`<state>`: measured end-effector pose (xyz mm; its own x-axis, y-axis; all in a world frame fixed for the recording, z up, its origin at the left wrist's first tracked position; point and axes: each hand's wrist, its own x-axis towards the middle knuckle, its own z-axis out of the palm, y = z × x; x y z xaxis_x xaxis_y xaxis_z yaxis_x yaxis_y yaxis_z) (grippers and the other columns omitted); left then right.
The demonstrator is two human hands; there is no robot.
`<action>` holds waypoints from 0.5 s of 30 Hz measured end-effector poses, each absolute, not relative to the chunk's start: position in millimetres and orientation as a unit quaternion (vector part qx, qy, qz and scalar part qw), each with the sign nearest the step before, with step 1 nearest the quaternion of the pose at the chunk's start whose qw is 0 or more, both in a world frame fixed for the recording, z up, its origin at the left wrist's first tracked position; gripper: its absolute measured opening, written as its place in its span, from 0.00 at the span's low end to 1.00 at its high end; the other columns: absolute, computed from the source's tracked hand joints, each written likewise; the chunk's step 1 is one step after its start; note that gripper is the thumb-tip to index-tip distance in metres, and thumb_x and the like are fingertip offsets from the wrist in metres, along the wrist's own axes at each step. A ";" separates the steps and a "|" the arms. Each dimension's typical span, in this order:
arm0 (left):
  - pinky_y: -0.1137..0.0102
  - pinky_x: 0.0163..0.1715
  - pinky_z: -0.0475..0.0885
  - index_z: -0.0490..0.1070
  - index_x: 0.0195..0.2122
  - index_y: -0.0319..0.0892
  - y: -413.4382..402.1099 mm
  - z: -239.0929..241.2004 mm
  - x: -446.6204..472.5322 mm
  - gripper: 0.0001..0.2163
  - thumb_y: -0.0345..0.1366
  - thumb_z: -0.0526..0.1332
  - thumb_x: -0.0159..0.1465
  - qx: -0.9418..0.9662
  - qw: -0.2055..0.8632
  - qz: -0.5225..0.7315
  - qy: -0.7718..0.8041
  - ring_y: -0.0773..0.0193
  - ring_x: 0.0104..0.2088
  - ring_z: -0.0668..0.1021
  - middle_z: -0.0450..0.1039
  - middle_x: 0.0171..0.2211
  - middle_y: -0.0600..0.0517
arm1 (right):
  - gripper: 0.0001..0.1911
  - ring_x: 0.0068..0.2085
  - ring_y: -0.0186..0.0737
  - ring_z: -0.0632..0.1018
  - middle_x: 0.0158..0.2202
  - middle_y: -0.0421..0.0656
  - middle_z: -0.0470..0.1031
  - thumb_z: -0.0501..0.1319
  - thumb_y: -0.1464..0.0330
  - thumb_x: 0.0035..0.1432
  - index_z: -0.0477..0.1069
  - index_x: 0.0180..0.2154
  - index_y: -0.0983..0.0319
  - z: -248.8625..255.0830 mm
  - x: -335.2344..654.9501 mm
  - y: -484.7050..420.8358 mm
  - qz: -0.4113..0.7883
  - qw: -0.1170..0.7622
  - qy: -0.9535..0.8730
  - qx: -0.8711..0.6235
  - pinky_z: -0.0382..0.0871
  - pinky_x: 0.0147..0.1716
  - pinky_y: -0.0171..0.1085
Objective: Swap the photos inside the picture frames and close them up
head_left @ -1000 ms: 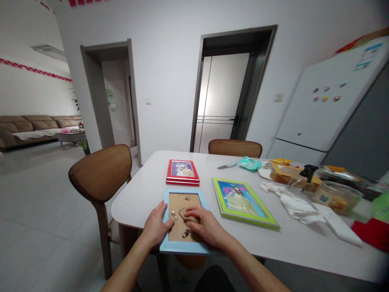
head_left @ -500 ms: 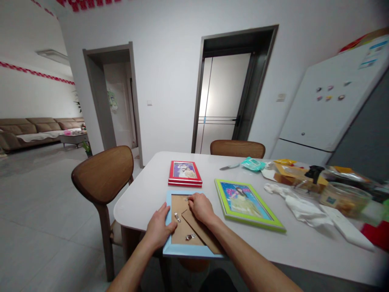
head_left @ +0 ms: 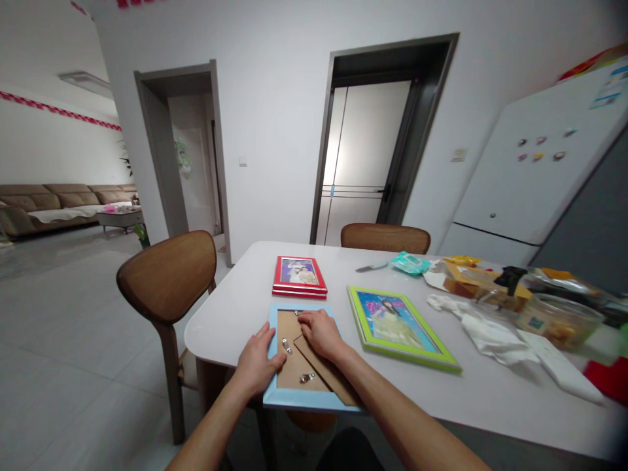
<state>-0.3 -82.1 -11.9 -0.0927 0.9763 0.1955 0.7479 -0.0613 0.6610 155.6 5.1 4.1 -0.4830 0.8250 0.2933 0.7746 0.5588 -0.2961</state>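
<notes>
A light-blue picture frame (head_left: 314, 398) lies face down at the table's near edge, its brown backing board (head_left: 290, 386) and propped stand leg (head_left: 324, 369) upward. My left hand (head_left: 256, 361) grips the frame's left rail, thumb over the board and fingers along the outer edge. With its fingers closed, my right hand (head_left: 321, 335) works at a small metal clip (head_left: 297, 313) at the board's top edge, which the fingers partly hide. Another metal clip (head_left: 287, 347) sits at the left side, and a metal fitting (head_left: 307, 377) lies lower on the board.
Stacked red picture frames (head_left: 299, 275) lie beyond the blue one; a green picture frame (head_left: 402, 327) lies to the right. A knife (head_left: 371, 267), a teal packet (head_left: 410, 263), white cloth (head_left: 483, 333) and a clear jar (head_left: 559, 322) are farther right. A wooden chair (head_left: 169, 281) stands left.
My right fingers have shifted slightly left along the top edge of the backing board, by the clip. My left hand keeps its place on the frame. The view has tilted slightly.
</notes>
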 end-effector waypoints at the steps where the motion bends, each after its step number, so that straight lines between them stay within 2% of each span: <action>1: 0.69 0.54 0.49 0.59 0.50 0.38 -82.1 -11.6 -0.2 0.25 0.37 0.56 0.50 0.649 0.175 0.328 0.663 0.62 0.55 0.58 0.53 0.56 0.46 | 0.12 0.40 0.38 0.68 0.41 0.37 0.72 0.50 0.70 0.51 0.72 0.33 0.57 4.2 155.7 4.9 0.064 0.204 -0.861 -0.462 0.56 0.40 0.34; 11: 0.69 0.54 0.49 0.59 0.50 0.38 -81.8 -11.5 -0.1 0.25 0.37 0.56 0.50 0.646 0.179 0.328 0.666 0.61 0.55 0.58 0.53 0.56 0.46 | 0.15 0.43 0.38 0.67 0.44 0.38 0.70 0.50 0.71 0.51 0.70 0.38 0.57 3.3 157.2 4.5 0.076 0.212 -0.860 -0.459 0.56 0.42 0.35; 15: 0.69 0.54 0.49 0.60 0.50 0.38 -81.4 -11.2 -0.2 0.25 0.37 0.56 0.50 0.647 0.179 0.327 0.666 0.61 0.55 0.58 0.53 0.56 0.46 | 0.14 0.43 0.39 0.67 0.44 0.37 0.70 0.50 0.70 0.51 0.71 0.37 0.55 4.2 155.0 5.0 0.084 0.208 -0.863 -0.453 0.57 0.41 0.36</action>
<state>-0.2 -81.4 -11.2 -0.0992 0.9780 0.1836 0.7437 -0.0497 0.6666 155.0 5.0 4.2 -0.5023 0.8170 0.2832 0.7474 0.5749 -0.3330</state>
